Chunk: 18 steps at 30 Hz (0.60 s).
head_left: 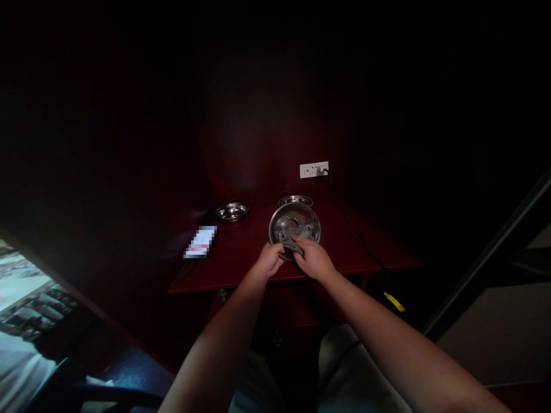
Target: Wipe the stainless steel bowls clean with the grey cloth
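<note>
A round stainless steel bowl (297,213) is tilted toward me above the front part of the desk. My left hand (271,259) grips its near left rim, fingers closed. My right hand (313,258) is closed on a crumpled grey cloth (289,240), which lies against the inside of the bowl near its front rim. Part of the cloth also reaches my left thumb. The fingers behind the bowl are hidden.
On the dark red desk (241,267) are a second steel bowl (232,212) at the left, another steel dish (295,199) behind, and a phone (200,242). A wall socket (314,170) feeds a black cable (355,232). A yellow tag (394,302) hangs at the right.
</note>
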{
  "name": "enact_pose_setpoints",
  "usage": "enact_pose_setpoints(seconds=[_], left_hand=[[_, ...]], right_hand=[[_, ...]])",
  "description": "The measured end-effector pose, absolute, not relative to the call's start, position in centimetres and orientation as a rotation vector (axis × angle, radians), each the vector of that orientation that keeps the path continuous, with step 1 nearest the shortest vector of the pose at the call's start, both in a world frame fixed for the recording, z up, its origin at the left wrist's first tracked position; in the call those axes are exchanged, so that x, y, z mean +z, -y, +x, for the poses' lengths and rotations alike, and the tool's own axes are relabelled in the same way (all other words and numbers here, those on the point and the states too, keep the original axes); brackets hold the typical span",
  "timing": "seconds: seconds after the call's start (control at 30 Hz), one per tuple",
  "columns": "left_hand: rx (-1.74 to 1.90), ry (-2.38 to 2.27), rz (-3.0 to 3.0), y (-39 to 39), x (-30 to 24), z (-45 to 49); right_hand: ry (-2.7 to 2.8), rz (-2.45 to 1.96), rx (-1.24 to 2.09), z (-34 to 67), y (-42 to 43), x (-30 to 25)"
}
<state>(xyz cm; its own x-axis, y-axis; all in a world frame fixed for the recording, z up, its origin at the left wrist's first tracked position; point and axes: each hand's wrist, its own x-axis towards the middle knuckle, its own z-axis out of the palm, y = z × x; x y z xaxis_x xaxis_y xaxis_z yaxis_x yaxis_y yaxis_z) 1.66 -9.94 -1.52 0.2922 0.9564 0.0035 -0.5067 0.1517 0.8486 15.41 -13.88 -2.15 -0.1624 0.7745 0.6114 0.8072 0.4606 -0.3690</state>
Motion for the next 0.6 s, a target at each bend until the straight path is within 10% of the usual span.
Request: enact_pose_setpoints(seconds=[0.6], left_hand=[[1.152,-0.601,0.853,10.39,-0.83,1.73]], right_hand=[[1.921,-1.333,-0.082,15.44,13.86,-1.93]])
